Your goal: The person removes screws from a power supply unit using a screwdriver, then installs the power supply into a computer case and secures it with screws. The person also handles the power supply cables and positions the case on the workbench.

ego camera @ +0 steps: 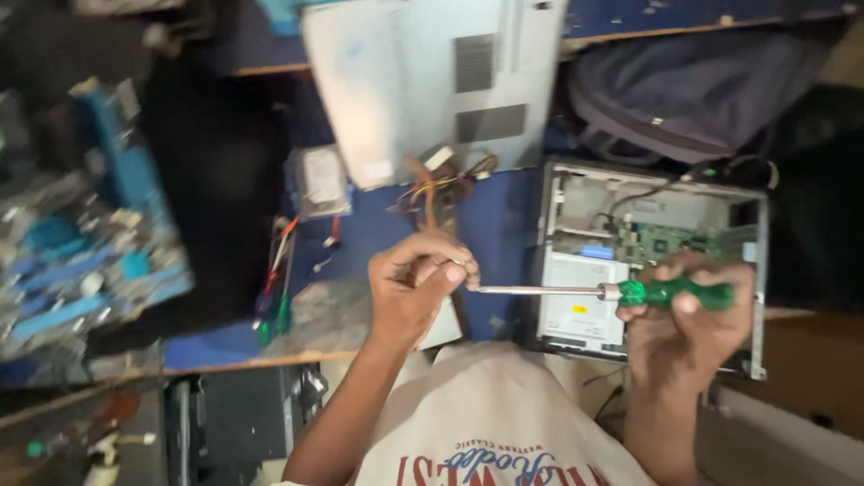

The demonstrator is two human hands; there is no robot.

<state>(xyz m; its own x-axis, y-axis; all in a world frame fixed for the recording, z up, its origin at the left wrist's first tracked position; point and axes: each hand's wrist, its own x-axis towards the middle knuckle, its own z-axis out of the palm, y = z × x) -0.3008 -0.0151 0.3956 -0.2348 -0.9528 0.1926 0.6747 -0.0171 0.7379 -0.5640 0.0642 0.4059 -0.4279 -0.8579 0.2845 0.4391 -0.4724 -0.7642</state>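
Note:
My right hand (688, 328) grips the green handle of a screwdriver (670, 292); its metal shaft runs level to the left. My left hand (414, 283) is closed around the shaft's tip, fingers pinched; anything small in it is hidden. Both hands hover over a blue workbench (504, 225), in front of an open desktop computer case (648, 252) with a green circuit board inside.
A grey laptop bottom panel (432, 81) lies at the back. A hard drive (319, 180) and coloured wires (441, 184) sit on the bench. Blue motherboards (81, 243) lie left, a dark backpack (702, 81) at back right, more screwdrivers (274, 288) near the front edge.

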